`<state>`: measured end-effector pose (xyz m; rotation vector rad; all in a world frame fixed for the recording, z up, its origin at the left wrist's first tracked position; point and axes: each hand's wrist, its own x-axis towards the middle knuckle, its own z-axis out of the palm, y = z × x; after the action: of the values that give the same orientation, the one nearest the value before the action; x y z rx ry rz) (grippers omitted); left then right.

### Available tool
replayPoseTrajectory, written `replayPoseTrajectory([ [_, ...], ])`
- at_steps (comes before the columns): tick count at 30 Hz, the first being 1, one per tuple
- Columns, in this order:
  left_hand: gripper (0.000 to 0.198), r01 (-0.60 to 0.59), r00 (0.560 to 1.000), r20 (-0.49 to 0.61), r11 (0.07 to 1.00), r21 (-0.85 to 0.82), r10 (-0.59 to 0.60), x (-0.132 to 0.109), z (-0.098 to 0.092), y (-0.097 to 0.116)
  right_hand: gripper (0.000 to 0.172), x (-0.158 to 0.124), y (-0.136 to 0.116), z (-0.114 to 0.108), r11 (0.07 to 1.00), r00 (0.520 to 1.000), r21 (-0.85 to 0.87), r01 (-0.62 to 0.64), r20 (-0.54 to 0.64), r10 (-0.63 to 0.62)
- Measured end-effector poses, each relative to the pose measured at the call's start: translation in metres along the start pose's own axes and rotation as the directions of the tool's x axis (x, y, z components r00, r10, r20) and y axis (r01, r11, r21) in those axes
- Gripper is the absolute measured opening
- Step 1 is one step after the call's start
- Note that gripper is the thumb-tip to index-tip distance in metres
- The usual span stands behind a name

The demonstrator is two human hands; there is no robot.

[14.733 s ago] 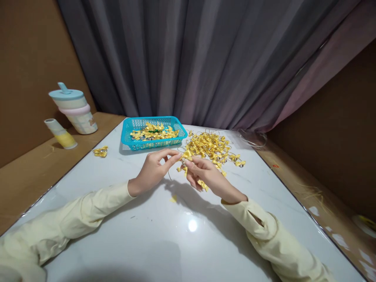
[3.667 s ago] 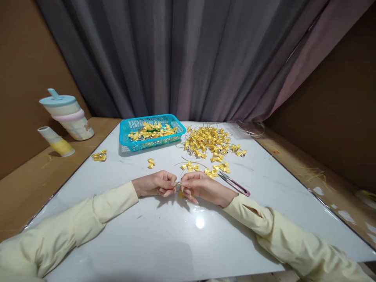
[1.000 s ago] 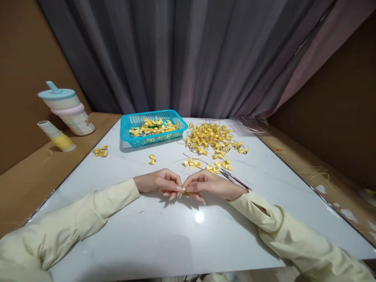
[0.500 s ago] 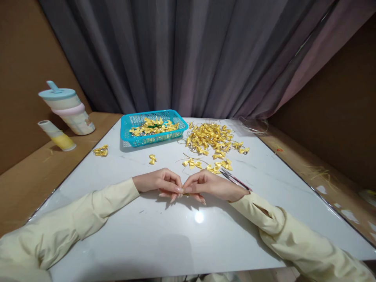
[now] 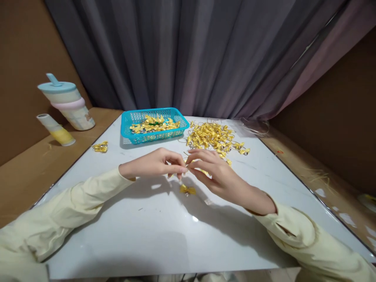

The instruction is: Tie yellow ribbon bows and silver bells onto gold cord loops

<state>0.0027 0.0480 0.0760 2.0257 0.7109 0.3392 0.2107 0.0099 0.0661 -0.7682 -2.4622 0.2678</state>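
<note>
Above the middle of the white table, my left hand pinches with thumb and forefinger. My right hand meets it there, fingertips together and the other fingers loosely curved. Between them they seem to hold the thin cord of a yellow ribbon bow, though the cord itself is too fine to make out. This bow, with a small silver bell on it, shows just below the fingertips. Behind my right hand is a pile of yellow bows with bells and cord loops, a few of them partly covered by the hand.
A blue plastic basket with more bows stands at the back. One small bundle of bows lies at the table's left edge. Further left are a tumbler and a spool of yellow cord. A grey curtain closes off the back.
Both hands have risen, and the right hand has turned and opened its outer fingers. The bow with its bell now shows below them. The scissors and a single bow are now hidden behind my hands.
</note>
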Motion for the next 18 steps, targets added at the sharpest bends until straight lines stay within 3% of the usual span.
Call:
replayPoseTrajectory([
  [4,0.022,-0.100,0.978,-0.188,0.994,-0.053,0.089,0.006,-0.003,0.000,0.016,0.003,-0.004,-0.013,1.000,0.997,-0.019,-0.020,-0.071,0.019],
  [7,0.034,-0.038,0.957,-0.288,0.999,-0.032,0.027,0.007,0.006,-0.010,0.015,-0.002,-0.005,-0.023,0.992,0.988,-0.072,-0.099,-0.126,0.090],
  [10,0.029,0.114,0.983,-0.161,0.984,0.136,-0.091,0.004,0.024,-0.021,0.016,-0.011,-0.001,-0.030,0.982,0.981,-0.055,-0.182,-0.082,0.177],
  [13,0.023,0.139,0.990,-0.037,0.971,0.192,-0.135,0.000,0.041,-0.027,0.017,-0.015,0.007,-0.032,0.968,0.968,0.026,-0.250,0.001,0.251],
  [18,0.016,0.170,0.985,0.001,0.971,0.168,-0.173,0.001,0.051,-0.031,0.021,-0.012,0.014,-0.026,0.900,0.922,0.245,-0.360,0.238,0.304],
])
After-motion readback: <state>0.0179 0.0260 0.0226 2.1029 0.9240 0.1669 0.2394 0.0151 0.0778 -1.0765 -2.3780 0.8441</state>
